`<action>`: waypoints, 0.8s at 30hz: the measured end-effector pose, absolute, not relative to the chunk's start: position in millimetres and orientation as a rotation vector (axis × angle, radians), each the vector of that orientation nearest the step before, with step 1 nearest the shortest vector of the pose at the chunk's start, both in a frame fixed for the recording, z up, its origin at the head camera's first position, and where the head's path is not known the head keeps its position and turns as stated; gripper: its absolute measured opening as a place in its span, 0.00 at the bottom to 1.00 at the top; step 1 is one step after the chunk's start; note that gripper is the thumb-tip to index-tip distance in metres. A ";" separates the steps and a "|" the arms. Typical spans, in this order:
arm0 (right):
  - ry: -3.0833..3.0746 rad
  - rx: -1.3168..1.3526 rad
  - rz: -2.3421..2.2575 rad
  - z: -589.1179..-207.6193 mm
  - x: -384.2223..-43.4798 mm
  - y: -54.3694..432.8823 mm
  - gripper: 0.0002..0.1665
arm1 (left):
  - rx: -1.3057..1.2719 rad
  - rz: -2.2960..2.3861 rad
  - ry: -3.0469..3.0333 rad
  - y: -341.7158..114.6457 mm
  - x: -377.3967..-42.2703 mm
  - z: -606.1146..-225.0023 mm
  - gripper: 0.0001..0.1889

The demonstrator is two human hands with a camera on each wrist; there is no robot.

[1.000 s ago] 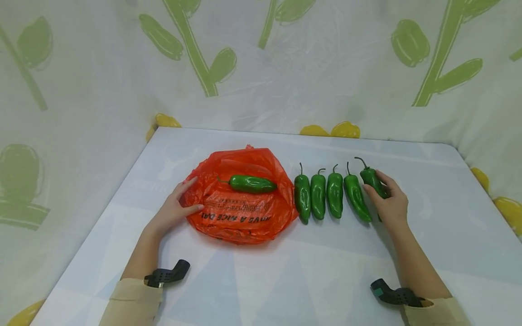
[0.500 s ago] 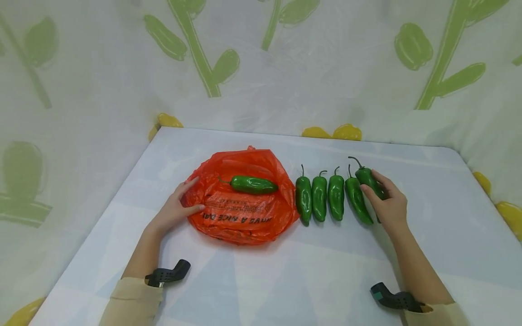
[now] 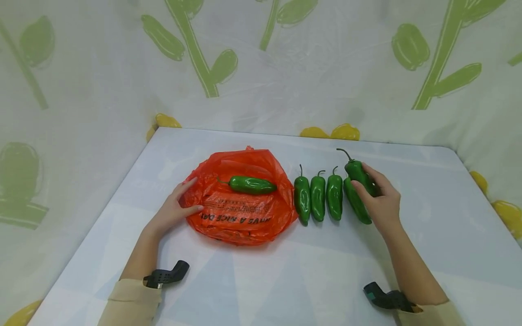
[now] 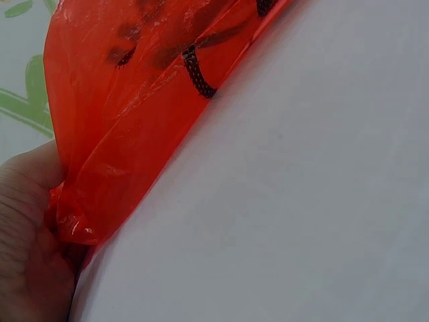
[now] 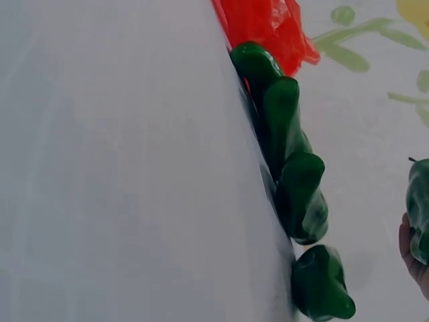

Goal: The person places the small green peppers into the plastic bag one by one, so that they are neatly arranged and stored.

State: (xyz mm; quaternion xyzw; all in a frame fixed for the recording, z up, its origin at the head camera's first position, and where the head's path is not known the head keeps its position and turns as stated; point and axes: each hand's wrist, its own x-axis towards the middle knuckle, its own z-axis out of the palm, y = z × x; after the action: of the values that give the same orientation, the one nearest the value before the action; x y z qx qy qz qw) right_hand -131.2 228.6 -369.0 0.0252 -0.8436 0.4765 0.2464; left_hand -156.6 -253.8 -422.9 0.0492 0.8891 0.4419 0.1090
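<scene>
A red plastic bag [image 3: 240, 228] with printed lettering lies at the left of the table, and one green chili pepper [image 3: 252, 185] lies on its side within the bag's outline. My left hand [image 3: 169, 210] holds the bag's left side, where the film [image 4: 87, 221] bunches beside the hand in the left wrist view. Right of the bag, several green peppers [image 3: 318, 198] stand in a row, stems away from me. Above the row's right end, my right hand [image 3: 383, 199] grips another green chili pepper [image 3: 359, 174] between thumb and fingers; this pepper [image 5: 419, 208] appears raised in the right wrist view.
The white table [image 3: 265, 280] runs up to a back wall covering [image 3: 285, 90] printed with green plants. Black camera mounts [image 3: 167, 275] sit at both wrists. The rightmost pepper [image 3: 356, 206] of the row is partly covered by the held one.
My right hand has lifted the pepper at the far right of the row and moved it left and up, over its neighbour. The left hand and bag have stayed put.
</scene>
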 end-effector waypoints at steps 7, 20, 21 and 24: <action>-2.286 0.175 1.247 -364.8 -135.5 215.4 0.29 | 0.145 1.304 2.608 -253.1 -156.9 -421.4 0.45; -2.235 0.341 1.274 -358.6 -142.9 190.4 0.32 | 0.107 1.286 2.605 -252.4 -156.8 -422.4 0.46; -2.234 0.349 1.279 -357.8 -143.3 188.4 0.32 | 0.107 1.285 2.605 -252.1 -156.9 -422.6 0.46; -2.226 0.382 1.287 -355.5 -144.3 182.1 0.32 | 0.100 1.289 2.603 -252.3 -157.0 -423.5 0.46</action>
State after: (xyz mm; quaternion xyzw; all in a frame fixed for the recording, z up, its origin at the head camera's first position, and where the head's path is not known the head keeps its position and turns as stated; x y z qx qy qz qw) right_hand -144.3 182.1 -355.5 0.1416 -0.8250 0.4770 0.2679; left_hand -157.0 -252.3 -423.5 0.0342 0.8895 0.4403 0.1173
